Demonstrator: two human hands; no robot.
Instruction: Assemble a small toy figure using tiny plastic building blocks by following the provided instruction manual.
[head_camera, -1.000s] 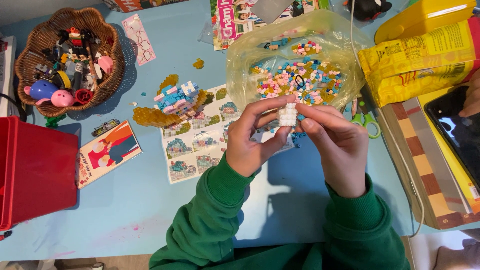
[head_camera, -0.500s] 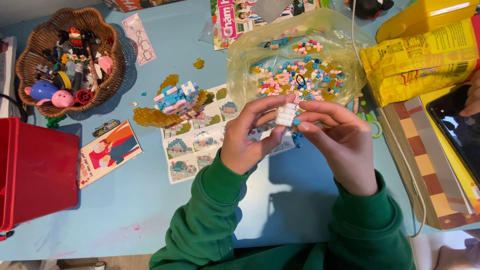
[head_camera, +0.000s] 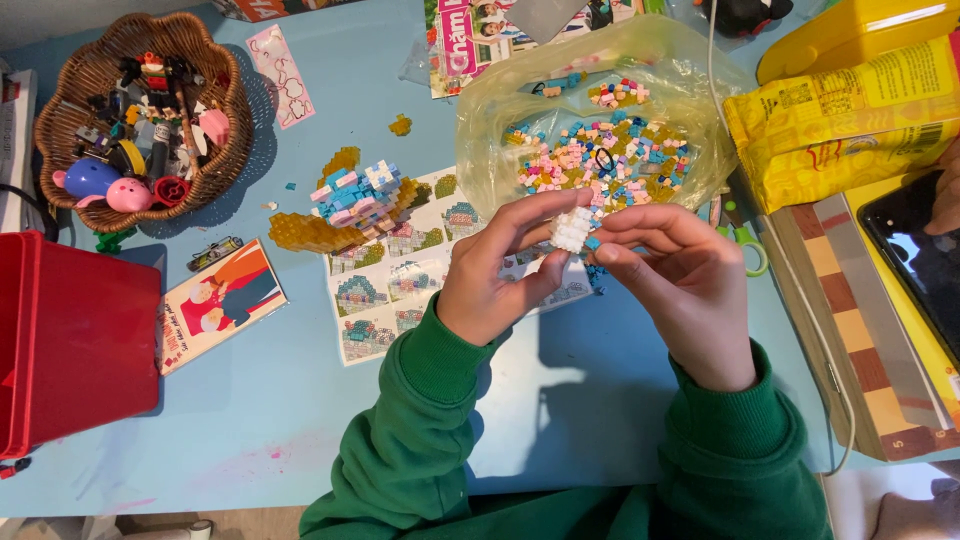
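My left hand (head_camera: 495, 275) and my right hand (head_camera: 680, 285) meet above the blue table, and both pinch a small white stack of tiny bricks (head_camera: 572, 230) between their fingertips. Both arms wear green sleeves. Just beyond my fingers lies an open clear plastic bag (head_camera: 590, 120) with several small pink, blue, white and yellow bricks. A printed instruction sheet (head_camera: 385, 290) lies under my left hand. On its far left corner stands a partly built model of blue, pink and yellow bricks (head_camera: 350, 200).
A wicker basket (head_camera: 70, 85) of small toys sits far left, with a red box (head_camera: 70, 340) below it. A picture card (head_camera: 220, 300) lies near the box. Yellow packets (head_camera: 840, 130), a dark screen (head_camera: 915, 265) and a wooden board (head_camera: 850, 330) fill the right side. Scissors (head_camera: 745, 245) lie beside the bag.
Both hands tilted the white brick stack and shifted it slightly; my right fingers moved over its right side. The rest of the table looks the same.
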